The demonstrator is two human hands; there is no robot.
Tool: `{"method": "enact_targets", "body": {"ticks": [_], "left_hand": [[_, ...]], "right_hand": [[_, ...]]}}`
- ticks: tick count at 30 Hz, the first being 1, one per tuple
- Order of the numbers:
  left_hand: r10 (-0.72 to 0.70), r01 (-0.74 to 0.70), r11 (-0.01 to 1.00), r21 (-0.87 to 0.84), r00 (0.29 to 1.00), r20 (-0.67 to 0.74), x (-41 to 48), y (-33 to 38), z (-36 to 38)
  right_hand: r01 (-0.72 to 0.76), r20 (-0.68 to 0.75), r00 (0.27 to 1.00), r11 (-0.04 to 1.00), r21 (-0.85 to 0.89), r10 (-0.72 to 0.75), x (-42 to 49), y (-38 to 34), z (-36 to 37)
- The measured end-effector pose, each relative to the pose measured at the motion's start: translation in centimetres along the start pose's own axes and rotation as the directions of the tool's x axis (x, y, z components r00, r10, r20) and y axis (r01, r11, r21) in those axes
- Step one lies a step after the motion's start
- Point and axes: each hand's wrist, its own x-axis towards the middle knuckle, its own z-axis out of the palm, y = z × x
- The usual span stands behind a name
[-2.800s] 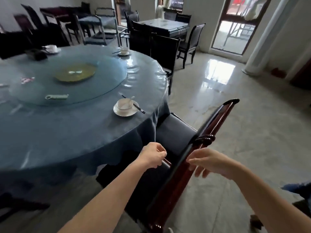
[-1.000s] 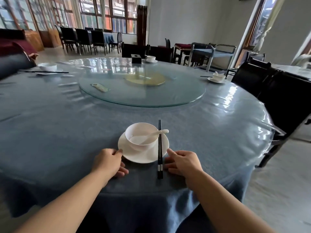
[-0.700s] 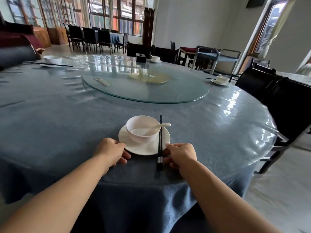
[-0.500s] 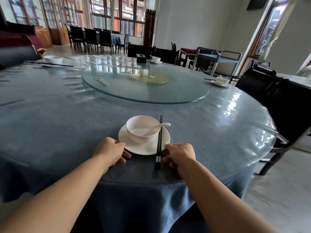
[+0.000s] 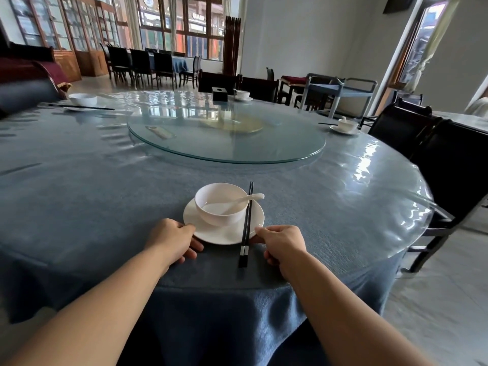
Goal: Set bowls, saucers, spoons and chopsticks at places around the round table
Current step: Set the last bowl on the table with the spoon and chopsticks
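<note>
A white saucer [image 5: 211, 233] sits near the front edge of the round blue table [image 5: 92, 186]. On it stands a white bowl [image 5: 220, 204] with a white spoon [image 5: 248, 199] leaning in it. Black chopsticks [image 5: 246, 225] lie across the saucer's right side. My left hand [image 5: 173, 237] pinches the saucer's left rim. My right hand [image 5: 282, 243] pinches its right rim, just right of the chopsticks. Other place settings stand at the far left [image 5: 82, 99], far middle [image 5: 242, 94] and right [image 5: 347, 126].
A glass turntable [image 5: 227, 138] fills the table's middle. A small black box [image 5: 219, 93] stands at the far side. Dark chairs [image 5: 433, 154] line the right edge. A blue service trolley [image 5: 340, 88] stands behind the table.
I have left the chair and come to the table. In the last second both hands have closed in on the saucer's rim; the setting has hardly moved.
</note>
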Motion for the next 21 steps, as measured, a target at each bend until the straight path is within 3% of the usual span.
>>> {"method": "enact_targets", "body": {"ticks": [13,21], "left_hand": [[-0.026,0.026,1.0,-0.007,0.999,0.025,0.44,-0.12,-0.29],[-0.049,0.049,0.999,0.008,0.998,0.037,0.44,-0.06,-0.43]], "right_hand": [[-0.012,0.012,1.0,0.999,-0.032,0.012,-0.1,0.11,-0.08],[-0.047,0.141,0.989,0.998,-0.045,0.053,-0.93,-0.62,-0.68]]}}
